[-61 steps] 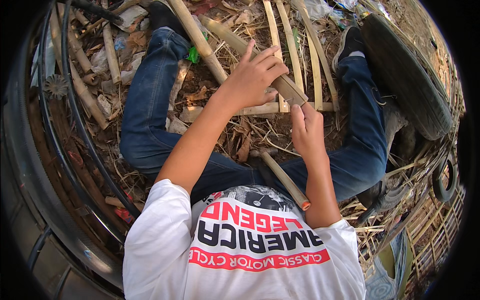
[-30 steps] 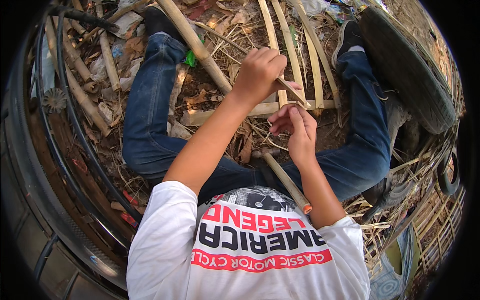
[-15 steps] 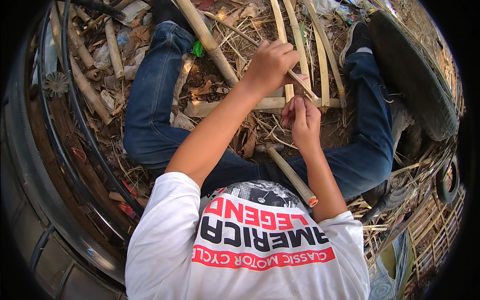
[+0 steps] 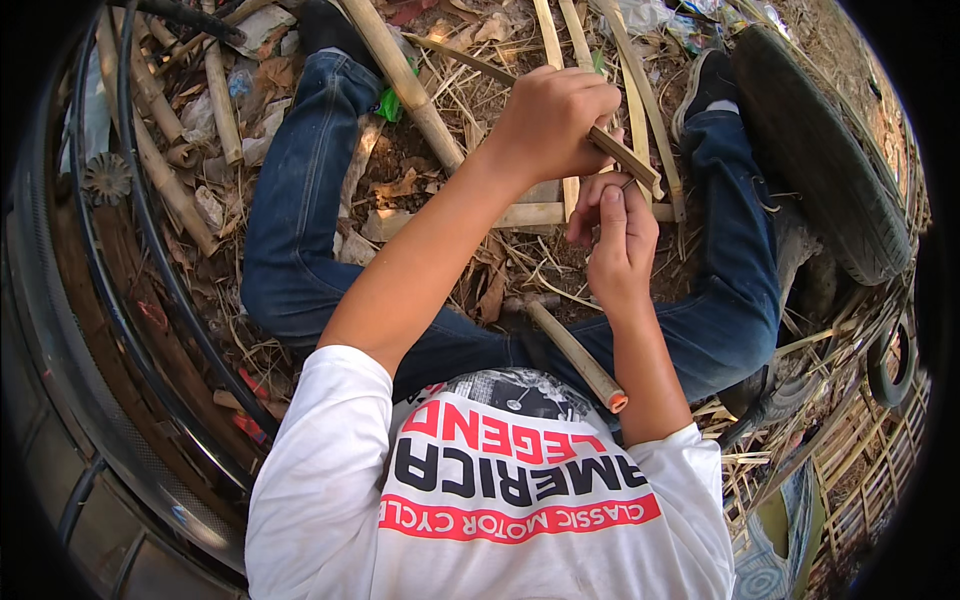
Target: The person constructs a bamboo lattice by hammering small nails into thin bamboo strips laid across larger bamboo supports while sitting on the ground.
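My left hand is closed around a split bamboo strip, held slanting over the ground between my legs. One end of the strip reaches to the upper left; the other juts out just above my right hand. The right fingers are curled with the thumb pressed against them, close under the strip's end. A thin dark edge shows between the right fingers and the strip, but what it belongs to is hidden. Across my lap, by the right forearm, lies a round rod with an orange-tinted end.
Several pale bamboo strips lie ahead, over a crosswise bamboo piece. A thick bamboo pole slants beside my left leg. A tire stands at the right. Black curved bars rise at the left. Dry leaves and litter cover the ground.
The bamboo strip has shifted toward the right and turned in my left hand, showing a broader face. My right hand has moved slightly right and up to its end.
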Available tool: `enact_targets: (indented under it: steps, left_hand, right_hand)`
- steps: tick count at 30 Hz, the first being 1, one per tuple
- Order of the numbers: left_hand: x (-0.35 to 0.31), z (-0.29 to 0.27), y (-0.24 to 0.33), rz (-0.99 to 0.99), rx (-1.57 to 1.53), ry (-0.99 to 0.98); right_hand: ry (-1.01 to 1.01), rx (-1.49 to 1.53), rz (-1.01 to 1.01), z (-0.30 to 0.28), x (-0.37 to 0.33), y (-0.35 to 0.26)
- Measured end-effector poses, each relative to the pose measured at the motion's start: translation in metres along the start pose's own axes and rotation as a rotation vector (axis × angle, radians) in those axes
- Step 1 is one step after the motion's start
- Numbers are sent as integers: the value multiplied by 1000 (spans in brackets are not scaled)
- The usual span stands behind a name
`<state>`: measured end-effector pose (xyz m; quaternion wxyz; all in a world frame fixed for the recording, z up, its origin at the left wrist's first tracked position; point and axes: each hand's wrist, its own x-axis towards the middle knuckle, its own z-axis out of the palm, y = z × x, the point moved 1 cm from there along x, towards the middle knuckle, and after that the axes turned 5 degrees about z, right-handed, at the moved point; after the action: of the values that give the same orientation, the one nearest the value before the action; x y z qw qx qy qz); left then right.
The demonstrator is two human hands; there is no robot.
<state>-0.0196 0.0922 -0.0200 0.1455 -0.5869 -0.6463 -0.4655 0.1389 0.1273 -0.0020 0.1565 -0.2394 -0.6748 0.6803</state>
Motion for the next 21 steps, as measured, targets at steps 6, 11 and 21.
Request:
enact_targets:
  steps: [6,11,21]
  left_hand:
    - [4,-5,-4,1,-3,62]
    - [-1,-7,-1,43,-1,95]
    - [-2,17,3,187,-34,232]
  right_hand:
    - [-21,339,109,5,-6,-21]
    - [-133,512,209,2,-11,-25]
    - [-179,429,117,-6,-14,-10]
